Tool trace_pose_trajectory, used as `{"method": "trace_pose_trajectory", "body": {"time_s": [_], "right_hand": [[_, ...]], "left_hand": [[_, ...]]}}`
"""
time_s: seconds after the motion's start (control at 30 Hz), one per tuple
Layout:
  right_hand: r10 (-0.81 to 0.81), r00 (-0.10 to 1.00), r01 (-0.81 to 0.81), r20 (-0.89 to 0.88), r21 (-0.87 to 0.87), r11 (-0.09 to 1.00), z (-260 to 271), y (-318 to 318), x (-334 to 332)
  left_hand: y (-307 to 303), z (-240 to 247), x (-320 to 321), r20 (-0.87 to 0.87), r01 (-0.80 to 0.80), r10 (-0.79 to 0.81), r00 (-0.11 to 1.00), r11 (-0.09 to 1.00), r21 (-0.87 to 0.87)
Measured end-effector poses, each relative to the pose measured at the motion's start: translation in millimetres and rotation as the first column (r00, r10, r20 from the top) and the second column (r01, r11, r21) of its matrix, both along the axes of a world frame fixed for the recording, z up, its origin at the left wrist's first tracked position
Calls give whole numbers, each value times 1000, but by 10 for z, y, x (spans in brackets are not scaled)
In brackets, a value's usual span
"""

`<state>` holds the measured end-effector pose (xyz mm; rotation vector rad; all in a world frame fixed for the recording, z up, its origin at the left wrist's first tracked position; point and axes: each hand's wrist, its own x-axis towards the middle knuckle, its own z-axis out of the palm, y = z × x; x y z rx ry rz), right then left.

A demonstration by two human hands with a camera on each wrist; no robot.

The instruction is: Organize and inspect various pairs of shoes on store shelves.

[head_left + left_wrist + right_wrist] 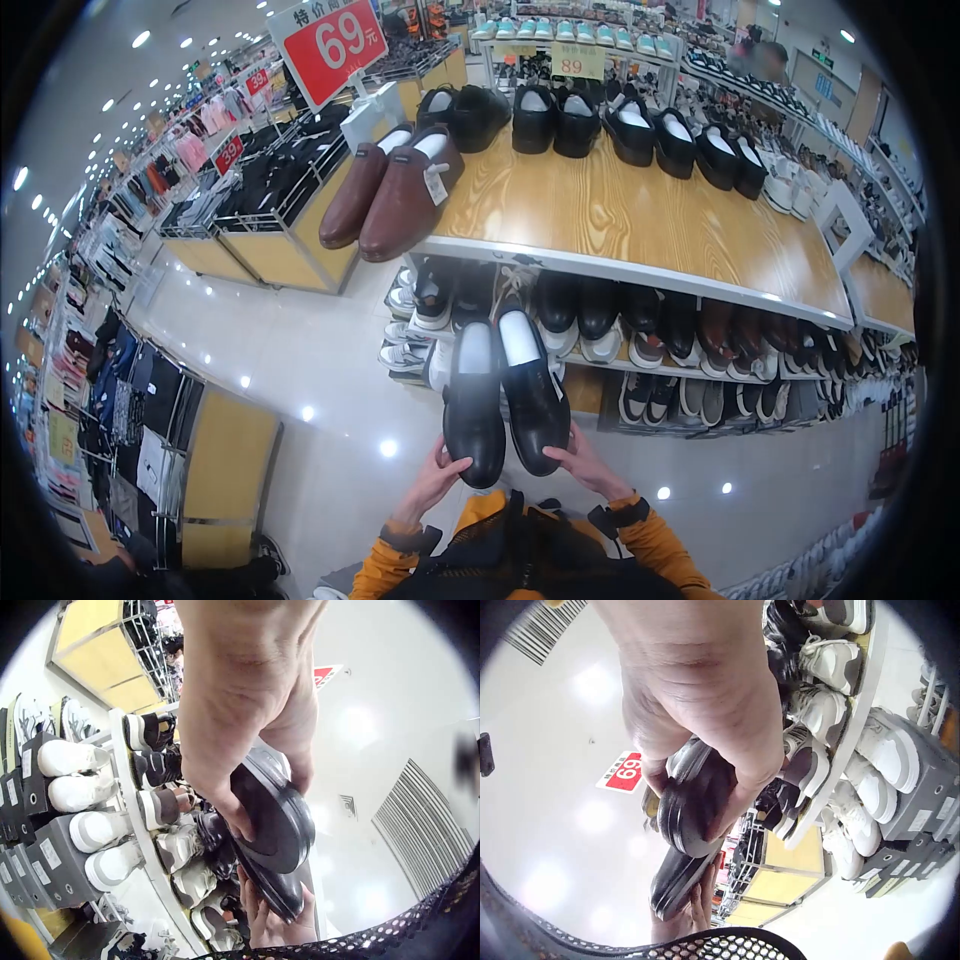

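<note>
Two black slip-on shoes are held up side by side in front of the body, toes toward the person. The left hand (432, 480) grips the toe of the left black shoe (474, 410), thumb on its upper. At the other toe, the right hand (590, 465) holds the right black shoe (535, 400). In the left wrist view, fingers curl under the sole of the left shoe (281, 825). The right wrist view shows the right shoe (694, 802) pinched between thumb and fingers. White insoles or paper show inside both shoes.
A wooden display table (640, 220) stands ahead, with brown loafers (400, 200) at its left corner and black shoes (575, 120) along its back. Shelves below hold many shoes. Clothing racks and a low wooden stand (230, 460) are at the left.
</note>
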<state>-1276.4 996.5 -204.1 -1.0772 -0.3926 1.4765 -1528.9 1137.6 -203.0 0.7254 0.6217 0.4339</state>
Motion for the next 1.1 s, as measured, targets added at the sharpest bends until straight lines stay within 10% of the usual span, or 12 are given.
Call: {"method": "trace_pose_trajectory", "body": {"time_s": [0.63, 1.1], "right_hand": [[-438, 899, 439, -32, 54, 897, -191, 2251, 492], [-397, 917, 397, 27, 16, 918, -660, 2637, 789]], "left_hand": [[2813, -129, 1195, -122, 298, -282, 952, 942, 153], [3211, -611, 1700, -194, 305, -284, 939, 948, 92]]}}
